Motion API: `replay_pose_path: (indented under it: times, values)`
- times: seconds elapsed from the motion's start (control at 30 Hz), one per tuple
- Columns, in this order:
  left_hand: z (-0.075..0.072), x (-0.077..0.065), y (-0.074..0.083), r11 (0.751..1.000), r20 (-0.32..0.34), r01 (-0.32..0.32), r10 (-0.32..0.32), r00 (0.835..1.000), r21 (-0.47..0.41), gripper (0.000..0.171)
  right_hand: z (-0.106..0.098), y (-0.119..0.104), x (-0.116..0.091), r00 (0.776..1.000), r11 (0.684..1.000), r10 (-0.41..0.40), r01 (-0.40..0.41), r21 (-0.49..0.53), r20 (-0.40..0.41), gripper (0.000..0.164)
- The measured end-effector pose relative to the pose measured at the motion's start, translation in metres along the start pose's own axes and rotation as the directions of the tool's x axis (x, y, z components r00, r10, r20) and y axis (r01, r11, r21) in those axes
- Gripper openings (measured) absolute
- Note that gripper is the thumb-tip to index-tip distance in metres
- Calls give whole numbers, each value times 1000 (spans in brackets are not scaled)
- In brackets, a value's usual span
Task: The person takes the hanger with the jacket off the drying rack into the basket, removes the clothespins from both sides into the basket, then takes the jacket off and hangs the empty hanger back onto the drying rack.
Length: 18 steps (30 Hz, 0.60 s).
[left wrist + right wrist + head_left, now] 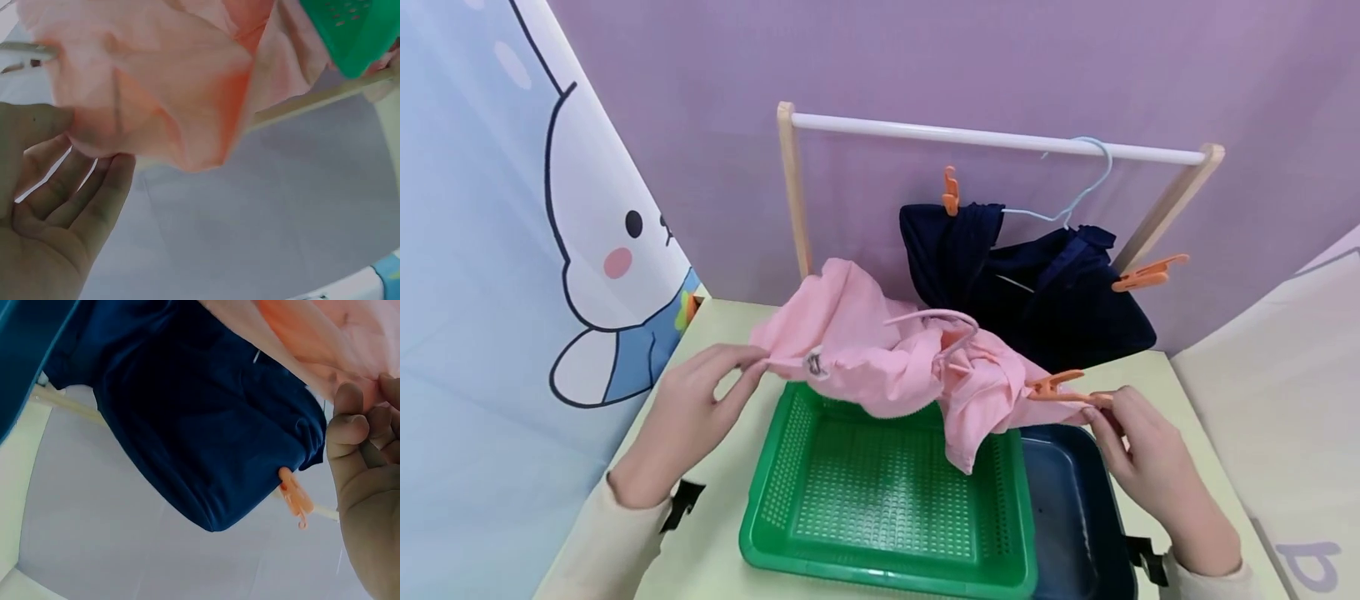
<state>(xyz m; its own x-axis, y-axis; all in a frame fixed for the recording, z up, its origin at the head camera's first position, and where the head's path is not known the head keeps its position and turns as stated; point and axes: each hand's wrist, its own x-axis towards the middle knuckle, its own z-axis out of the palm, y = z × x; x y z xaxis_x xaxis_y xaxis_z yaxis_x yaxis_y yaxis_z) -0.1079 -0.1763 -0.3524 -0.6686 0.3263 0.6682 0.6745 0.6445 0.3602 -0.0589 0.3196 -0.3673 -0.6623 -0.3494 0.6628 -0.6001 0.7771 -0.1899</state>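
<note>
A pink garment (pixel 872 350) is stretched between both hands above a green basket (pixel 887 575). At its left end, my left hand (pixel 692 421) pinches the cloth edge between thumb and fingers. My right hand (pixel 1150 462) pinches the other end, beside an orange clothespin (pixel 1052 387) that sits on the fabric there. From the bunched middle rises the curved hook of a pink hanger (pixel 951 315); the rest of that hanger is hidden by cloth. In the left wrist view, light passes through the thin pink fabric (pixel 156 75) above the fingers.
Behind, a rack with a white rail (pixel 925 131) carries a light-blue hanger (pixel 1097 183) with a dark navy garment (pixel 1037 308). Orange clothespins (pixel 951 193) are on both its sides. A dark blue tray (pixel 1063 500) lies partly under the basket. Curtains enclose the table.
</note>
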Motion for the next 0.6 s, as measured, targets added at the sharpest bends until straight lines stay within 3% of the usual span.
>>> replay_pose_path:
  times: [0.1,0.27,0.3,0.33,0.43,0.6]
  values:
    - [-5,-22,3,998,23,63,-63,998,4,18,3,-9,-7,997,999,26,-28,36,67,45]
    - [-5,-53,5,988,83,154,-154,985,5,27,9,-22,-23,987,994,63,-76,82,146,8]
    - [-3,-59,5,985,102,170,-169,980,1,26,11,-24,-26,984,993,76,-90,81,162,4]
    - [-2,-65,4,982,126,189,-188,974,-2,25,12,-26,-29,980,991,89,-104,80,177,12]
    - [2,-80,2,964,206,265,-258,944,-5,21,19,-32,-38,962,984,141,-163,75,234,27]
    - [9,-96,-3,927,306,373,-344,888,-41,20,31,-37,-49,929,969,202,-236,78,310,27]
